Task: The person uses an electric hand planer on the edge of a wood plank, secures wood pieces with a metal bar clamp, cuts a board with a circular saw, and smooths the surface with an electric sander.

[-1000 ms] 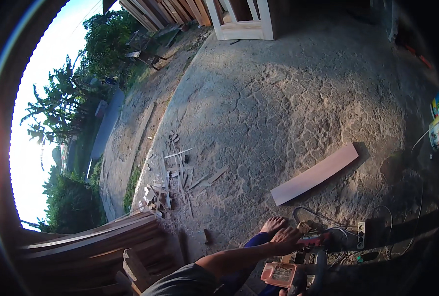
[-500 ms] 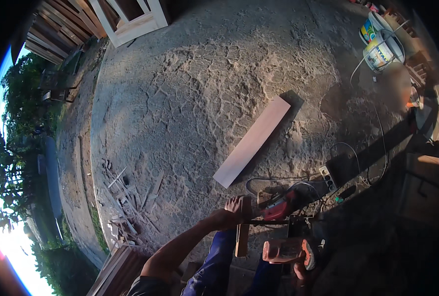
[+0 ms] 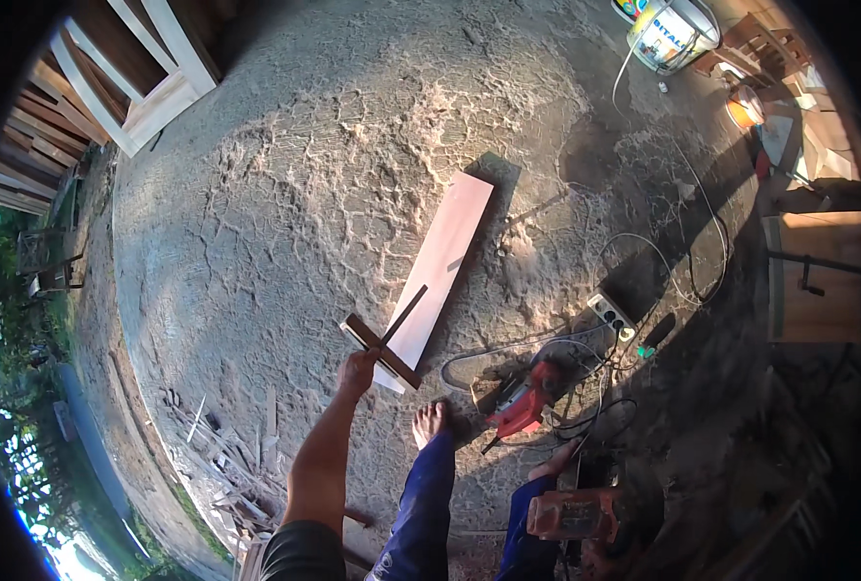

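My left hand (image 3: 358, 370) grips a try square (image 3: 382, 351) with a wooden stock and a thin dark blade. The square is over the near end of a pale, flat board (image 3: 440, 252) that lies slantwise on the ground. The blade points toward the board's far end and casts a shadow on it. Whether the square touches the board, I cannot tell. Low in the picture, an orange power tool (image 3: 571, 513) is in front of my right leg. My right hand is at its shadowed side, with the fingers mostly lost in the dark.
A red corded power tool (image 3: 520, 414) rests by my feet, near a power strip (image 3: 612, 317) and looping cables. Scrap wood (image 3: 242, 465) is heaped at lower left. White buckets (image 3: 677, 37) stand at the far right, a wooden frame (image 3: 164, 107) at the far left. The ground is rough and cracked.
My left hand has carried the try square left and away from me, from beside the red tool to the board's near end. The view has shifted, and the orange tool stays close to me.
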`<state>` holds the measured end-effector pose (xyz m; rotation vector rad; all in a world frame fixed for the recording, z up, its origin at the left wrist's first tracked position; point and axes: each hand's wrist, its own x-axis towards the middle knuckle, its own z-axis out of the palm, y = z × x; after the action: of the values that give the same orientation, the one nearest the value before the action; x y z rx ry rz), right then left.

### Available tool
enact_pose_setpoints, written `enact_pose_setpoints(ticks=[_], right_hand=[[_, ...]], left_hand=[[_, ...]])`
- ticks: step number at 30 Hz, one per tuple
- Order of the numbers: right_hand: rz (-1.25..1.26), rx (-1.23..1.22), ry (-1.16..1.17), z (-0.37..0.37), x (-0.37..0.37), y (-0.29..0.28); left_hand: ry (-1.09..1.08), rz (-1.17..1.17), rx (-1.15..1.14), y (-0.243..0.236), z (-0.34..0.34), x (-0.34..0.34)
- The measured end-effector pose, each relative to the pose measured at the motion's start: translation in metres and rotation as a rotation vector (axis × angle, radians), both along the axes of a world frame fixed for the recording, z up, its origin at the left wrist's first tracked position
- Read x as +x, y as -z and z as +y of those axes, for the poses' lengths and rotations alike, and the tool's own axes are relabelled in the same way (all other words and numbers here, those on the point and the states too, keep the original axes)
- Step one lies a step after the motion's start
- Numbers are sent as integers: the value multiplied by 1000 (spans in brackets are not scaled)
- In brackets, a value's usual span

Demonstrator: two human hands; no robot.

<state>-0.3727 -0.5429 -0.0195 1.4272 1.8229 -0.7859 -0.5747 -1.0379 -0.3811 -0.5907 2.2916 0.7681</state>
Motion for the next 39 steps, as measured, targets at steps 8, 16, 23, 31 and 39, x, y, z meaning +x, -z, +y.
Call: enact_pose_setpoints(ticks=[8, 16, 23, 31, 39], right_hand=[[505, -94, 325, -84, 32, -13], [868, -46, 465, -144, 30, -145], [1365, -130, 728, -180, 85, -215], [1216, 176, 749, -244, 217, -305], [1199, 836, 1084, -373, 333, -347]], left_hand=[[-9, 146, -303, -15, -53, -41], [29, -20, 164, -168, -64, 23], [-31, -445, 579, -211, -90, 86], [596, -506, 362, -282, 38, 116], [1100, -525, 378, -332, 145, 127]])
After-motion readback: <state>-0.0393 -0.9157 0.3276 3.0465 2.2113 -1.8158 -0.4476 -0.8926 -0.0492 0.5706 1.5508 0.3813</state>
